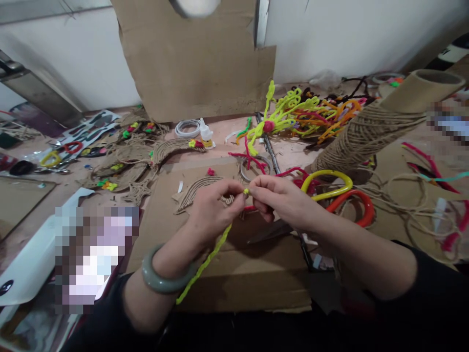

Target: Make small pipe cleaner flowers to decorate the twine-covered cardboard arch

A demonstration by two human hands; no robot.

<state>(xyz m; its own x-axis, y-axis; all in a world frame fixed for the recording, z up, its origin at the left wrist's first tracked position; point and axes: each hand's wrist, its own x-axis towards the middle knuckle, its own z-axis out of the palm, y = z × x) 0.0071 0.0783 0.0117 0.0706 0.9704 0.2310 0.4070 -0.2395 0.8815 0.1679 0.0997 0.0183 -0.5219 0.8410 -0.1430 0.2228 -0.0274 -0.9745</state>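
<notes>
Over the cardboard (256, 281), clamps the tip of a yellow-green pipe cleaner (205, 264) between left hand (214, 208) and right hand (282, 200). Trails down-left from the grip

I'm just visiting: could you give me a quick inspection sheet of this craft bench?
Surface: pink table, flat cardboard sheet on it.
Job's things: yellow-green pipe cleaner, tip pinched between left hand and right hand.
Clutter: pipe cleaner pile, twine cone, glue bottle, yellow ring, orange ring, jute shapes.
Grippers: both hands shut on that tip; bangle on left wrist.
Cables: nothing seen; only loose twine.
Surroundings: cardboard panel against white wall.
</notes>
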